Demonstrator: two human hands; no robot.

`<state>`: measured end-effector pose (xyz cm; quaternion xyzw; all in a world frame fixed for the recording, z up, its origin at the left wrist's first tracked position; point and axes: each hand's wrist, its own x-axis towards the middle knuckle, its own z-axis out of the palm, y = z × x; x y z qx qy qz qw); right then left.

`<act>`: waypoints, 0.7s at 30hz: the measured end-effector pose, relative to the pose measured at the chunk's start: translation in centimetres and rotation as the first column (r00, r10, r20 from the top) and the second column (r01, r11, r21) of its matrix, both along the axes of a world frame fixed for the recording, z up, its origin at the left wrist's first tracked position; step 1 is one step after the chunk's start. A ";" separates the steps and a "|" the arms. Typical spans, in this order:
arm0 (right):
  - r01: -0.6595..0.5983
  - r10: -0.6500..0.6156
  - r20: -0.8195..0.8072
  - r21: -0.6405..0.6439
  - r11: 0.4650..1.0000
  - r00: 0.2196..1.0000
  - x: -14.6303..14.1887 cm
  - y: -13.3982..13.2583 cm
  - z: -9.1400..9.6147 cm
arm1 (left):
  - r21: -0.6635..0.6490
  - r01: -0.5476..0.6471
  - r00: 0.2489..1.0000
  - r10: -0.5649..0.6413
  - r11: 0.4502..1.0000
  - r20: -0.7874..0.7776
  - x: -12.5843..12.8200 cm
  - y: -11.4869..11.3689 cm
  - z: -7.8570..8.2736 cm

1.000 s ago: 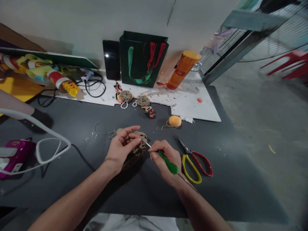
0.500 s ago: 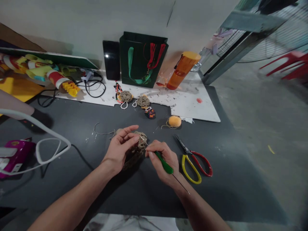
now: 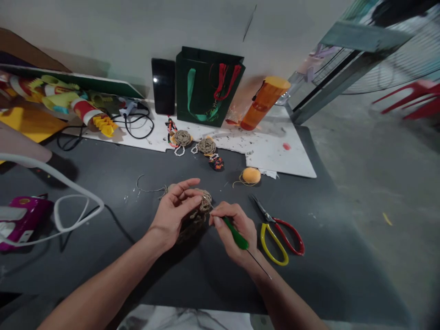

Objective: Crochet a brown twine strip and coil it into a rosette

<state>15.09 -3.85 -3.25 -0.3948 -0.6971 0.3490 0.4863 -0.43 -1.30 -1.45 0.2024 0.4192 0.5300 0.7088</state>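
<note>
My left hand [image 3: 177,208] pinches a grey-brown crocheted piece [image 3: 205,201], which is partly hidden behind its fingers. A loose strand of grey yarn [image 3: 148,189] trails from it to the left on the table. My right hand [image 3: 235,231] is closed round the green handle of a crochet hook [image 3: 237,234]. The hook's thin front end meets the crocheted piece near my left thumb, and a second thin metal end sticks out behind the handle. Scissors [image 3: 271,220] with one yellow and one red grip lie right of my right hand.
Beyond my hands lie two knitted rosettes [image 3: 207,145] with beads and an orange-yellow yarn ball [image 3: 251,175]. At the wall stand a dark green paper bag [image 3: 206,87], a black phone [image 3: 163,87] and an orange bottle [image 3: 263,103]. A magenta device [image 3: 30,217] and white cable lie left.
The view has shifted slightly, so everything sits a little further right. My hands keep nearly the same pose, with the hook still at the crocheted piece.
</note>
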 end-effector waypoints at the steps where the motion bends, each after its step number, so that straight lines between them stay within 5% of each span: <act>1: 0.006 -0.006 -0.009 -0.024 1.000 1.000 0.0 0.0 -0.1 | 0.010 0.000 1.000 0.000 1.000 -0.011 0.0 0.0 0.0; 7: 0.015 -0.020 -0.060 -0.091 0.996 0.998 -0.2 -0.2 -0.3 | 0.028 0.022 0.999 -0.021 0.999 -0.027 0.2 -0.1 -0.1; 21: 0.030 -0.058 -0.156 -0.178 0.984 0.986 -0.6 -0.3 0.1 | -0.149 0.118 0.972 -0.084 0.982 0.219 -0.5 0.3 0.2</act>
